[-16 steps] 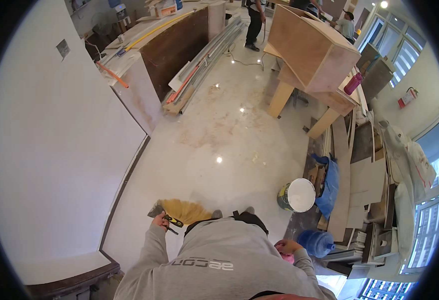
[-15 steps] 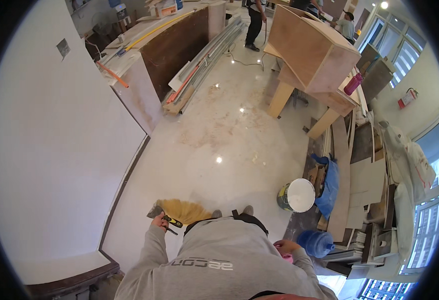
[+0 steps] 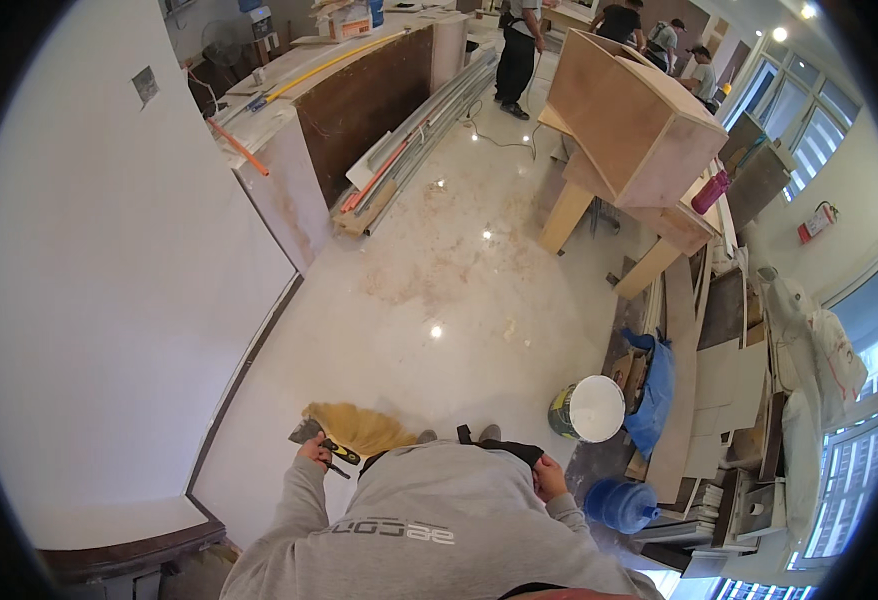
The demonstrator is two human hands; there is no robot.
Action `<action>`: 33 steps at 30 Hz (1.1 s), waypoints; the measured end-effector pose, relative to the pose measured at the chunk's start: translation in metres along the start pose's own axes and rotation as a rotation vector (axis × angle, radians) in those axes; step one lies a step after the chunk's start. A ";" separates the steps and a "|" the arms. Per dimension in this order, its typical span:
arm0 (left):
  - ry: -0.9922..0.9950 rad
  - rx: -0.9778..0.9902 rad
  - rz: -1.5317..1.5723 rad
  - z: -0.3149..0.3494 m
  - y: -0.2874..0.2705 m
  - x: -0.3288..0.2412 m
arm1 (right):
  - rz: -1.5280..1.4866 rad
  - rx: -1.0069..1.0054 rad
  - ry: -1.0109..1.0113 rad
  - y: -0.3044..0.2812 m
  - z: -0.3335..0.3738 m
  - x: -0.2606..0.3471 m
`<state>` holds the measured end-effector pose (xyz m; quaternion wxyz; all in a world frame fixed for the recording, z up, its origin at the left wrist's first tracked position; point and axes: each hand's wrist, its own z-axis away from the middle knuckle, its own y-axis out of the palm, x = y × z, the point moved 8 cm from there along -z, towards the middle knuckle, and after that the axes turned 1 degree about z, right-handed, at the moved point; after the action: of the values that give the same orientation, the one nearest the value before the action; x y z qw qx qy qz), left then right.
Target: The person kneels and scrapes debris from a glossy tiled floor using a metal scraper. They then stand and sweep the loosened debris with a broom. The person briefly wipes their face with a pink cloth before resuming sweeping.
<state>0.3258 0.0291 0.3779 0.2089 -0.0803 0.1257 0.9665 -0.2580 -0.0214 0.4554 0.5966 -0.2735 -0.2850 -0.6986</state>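
Note:
My left hand [image 3: 314, 452] is closed on a putty knife with a grey blade [image 3: 305, 431] and a black and yellow handle [image 3: 342, 452]. A tan broom [image 3: 364, 428] with fanned soft bristles lies just beyond that hand, partly behind the knife; whether the hand also holds it I cannot tell. At my right hip, my right hand [image 3: 551, 480] has its fingers closed against black cloth [image 3: 519, 450] at my waist. What is in those fingers is hidden.
Right of my feet stands a bucket [image 3: 595, 408] with white inside, beside a blue water jug [image 3: 623, 505] and blue sheeting [image 3: 651, 400]. Boards lean along the right. Ahead are a plywood box [image 3: 639, 120] and long metal profiles [image 3: 414, 150]. A white wall [image 3: 99, 300] rises left. Several people are farther back.
My right hand has moved forward and inward to the black cloth at my waist. The pink thing at that hand no longer shows. My left hand keeps the putty knife.

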 end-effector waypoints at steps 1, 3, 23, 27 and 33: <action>-0.004 0.027 -0.008 -0.001 0.004 -0.001 | -0.207 0.017 -0.058 0.006 0.001 0.003; 0.001 0.011 -0.024 -0.001 0.009 0.002 | -0.256 0.095 -0.010 0.005 0.006 -0.001; -0.005 -0.025 -0.103 0.003 0.023 -0.011 | -0.082 0.309 -0.087 0.002 0.003 -0.003; -0.002 -0.005 -0.110 0.005 0.025 -0.015 | 0.673 -0.223 -0.400 0.003 -0.028 0.010; -0.019 -0.037 -0.119 0.006 0.027 -0.013 | 0.991 -0.528 -0.496 0.025 -0.001 0.059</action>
<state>0.3250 0.0018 0.3917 0.2657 -0.0823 0.1007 0.9553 -0.2413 -0.0657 0.4993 0.6783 -0.6666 -0.0716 -0.3006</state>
